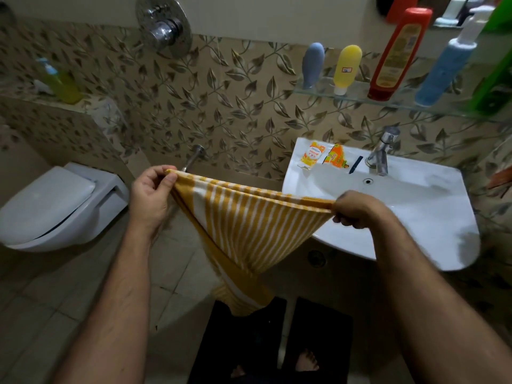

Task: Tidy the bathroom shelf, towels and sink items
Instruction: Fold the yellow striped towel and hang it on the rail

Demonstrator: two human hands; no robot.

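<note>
The yellow-and-white striped towel [249, 225] is held at frame centre, its top edge stretched taut along a 10-to-4 o'clock axis, the body tapering to a point toward 6 o'clock above the feet. The left hand [149, 198] pinches the 10 o'clock corner between thumb and curled fingers; the right hand [357, 209] grips the 4 o'clock corner, fingers curled under and mostly hidden. The towel overlaps the near-left rim of the sink [415, 217]. Open floor lies at 8 o'clock, bounded by the toilet [55, 206]. On the glass shelf [360, 99] at 2 o'clock, the rightmost bottles are cut off and blurred.
</note>
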